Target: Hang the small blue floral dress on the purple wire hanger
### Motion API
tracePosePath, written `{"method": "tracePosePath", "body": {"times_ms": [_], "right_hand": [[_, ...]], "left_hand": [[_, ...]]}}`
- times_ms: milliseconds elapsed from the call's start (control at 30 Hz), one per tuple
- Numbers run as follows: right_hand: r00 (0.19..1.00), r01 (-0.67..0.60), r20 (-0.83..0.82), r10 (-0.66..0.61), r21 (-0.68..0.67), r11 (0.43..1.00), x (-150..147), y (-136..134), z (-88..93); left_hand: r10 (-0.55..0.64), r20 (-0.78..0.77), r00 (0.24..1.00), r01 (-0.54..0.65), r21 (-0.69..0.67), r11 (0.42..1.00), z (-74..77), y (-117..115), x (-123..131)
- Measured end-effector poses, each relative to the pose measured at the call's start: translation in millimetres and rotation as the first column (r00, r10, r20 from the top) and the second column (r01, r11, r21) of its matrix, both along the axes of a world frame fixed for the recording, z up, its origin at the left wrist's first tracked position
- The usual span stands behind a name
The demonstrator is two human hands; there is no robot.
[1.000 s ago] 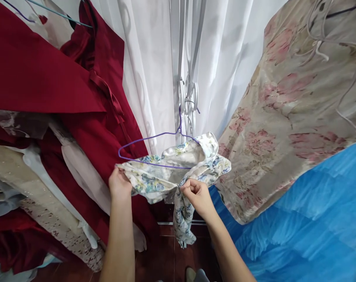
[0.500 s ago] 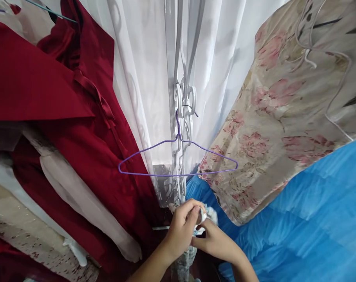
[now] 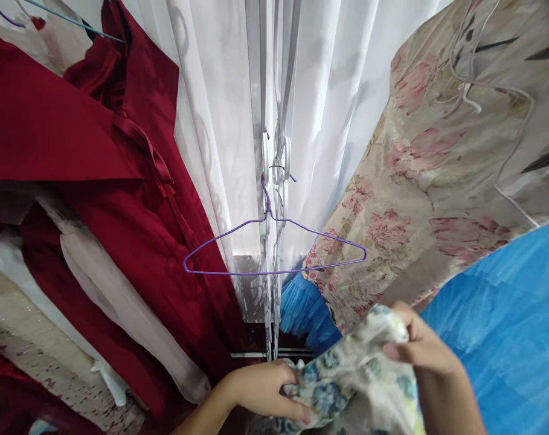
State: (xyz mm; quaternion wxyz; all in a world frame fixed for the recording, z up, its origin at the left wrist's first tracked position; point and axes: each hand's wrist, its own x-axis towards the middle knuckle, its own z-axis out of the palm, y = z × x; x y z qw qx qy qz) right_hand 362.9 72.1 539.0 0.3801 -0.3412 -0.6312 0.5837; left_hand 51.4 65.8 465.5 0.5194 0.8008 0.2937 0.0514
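Note:
Between my two hands a pale garment (image 3: 331,386) with blue and yellow flowers is stretched out; its lower part runs off the bottom edge, and I cannot tell its exact kind. My left hand (image 3: 267,389) is closed on its left side, thumb over the cloth. Higher up on the right, my right hand (image 3: 421,347) pinches a corner of the same garment. Above both hands a bare purple wire hanger (image 3: 274,273) hangs by its hook from a white metal stand (image 3: 276,157), touched by neither hand.
Dark red garments (image 3: 133,223) hang along the left, beside white and beige ones. On the right hangs a beige dress with pink flowers (image 3: 392,223), with a blue ruffled fabric (image 3: 505,314) under it. A white curtain (image 3: 328,90) covers the back.
My hands were close together on the bunched garment; now they are apart, the right one moved right, and the flowered cloth is spread between them. The hanger stays in place.

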Motion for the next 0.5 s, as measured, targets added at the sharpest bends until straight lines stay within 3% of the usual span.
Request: {"method": "tracePosePath", "body": {"times_ms": [67, 133, 200, 267, 333, 400, 500], "right_hand": [[0.977, 0.212, 0.009, -0.212, -0.006, 0.977, 28, 20, 18.8], [0.893, 0.448, -0.079, -0.443, 0.046, 0.893, 39, 47, 37.2], [0.833, 0.549, -0.152, -0.531, 0.110, 0.829, 34, 78, 53.5], [0.854, 0.511, -0.197, -0.482, 0.140, 0.848, 15, 109, 65.9], [0.925, 0.365, -0.162, -0.345, 0.123, 0.923, -10, 133, 73.7], [0.982, 0.169, -0.097, -0.163, 0.058, 0.984, -32, 148, 77.7], [0.997, -0.051, -0.064, 0.049, -0.029, 0.998, -54, 154, 80.7]], "left_hand": [[0.148, -0.025, 0.989, -0.144, 0.118, 0.983, 8.1, -4, -4], [0.289, 0.042, 0.956, -0.291, 0.220, 0.931, 27.2, -5, -9], [0.358, 0.151, 0.921, -0.388, 0.298, 0.872, 50.8, -4, -16], [0.398, 0.263, 0.879, -0.473, 0.370, 0.800, 72.4, -2, -26], [0.433, 0.363, 0.825, -0.560, 0.422, 0.713, 88.6, -1, -40], [0.464, 0.438, 0.770, -0.634, 0.441, 0.635, 99.3, 1, -58], [0.488, 0.457, 0.743, -0.669, 0.492, 0.558, 106.2, 9, -93]]}}
